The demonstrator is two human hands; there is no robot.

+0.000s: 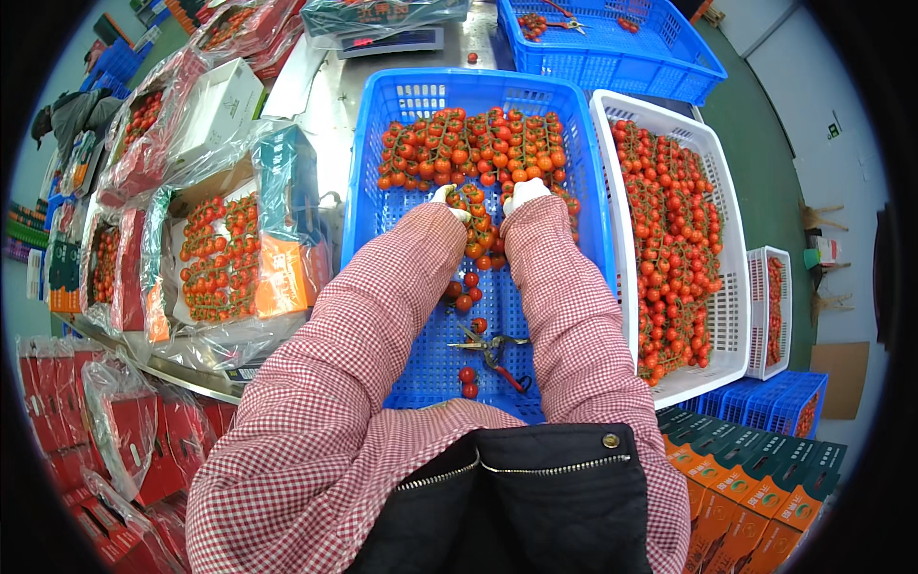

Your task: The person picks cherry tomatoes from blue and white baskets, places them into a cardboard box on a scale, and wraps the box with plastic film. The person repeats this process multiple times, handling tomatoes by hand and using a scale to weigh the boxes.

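Inside a blue plastic crate (470, 79), vine cherry tomatoes (495, 147) cover the far half. My left hand (449, 199), in a pale glove, has fingers and thumb at the left side of a cherry tomato truss (482, 233). Also gloved, my right hand (527, 192) is curled at the right of that truss; its fingertips are hidden, so its hold cannot be judged. Closer to me on the crate floor lie several loose cherry tomatoes (465, 302). Pruning shears (491, 348) with red handles rest there, blades apart.
Right of the crate stands a white plastic crate (728, 287) full of vine tomatoes. Another blue crate (624, 68) behind holds more shears. A plastic-wrapped carton (283, 186) with tomatoes stands left, near a scale (391, 41). Folded cartons (746, 481) are stacked lower right. A person (79, 118) bends at far left.
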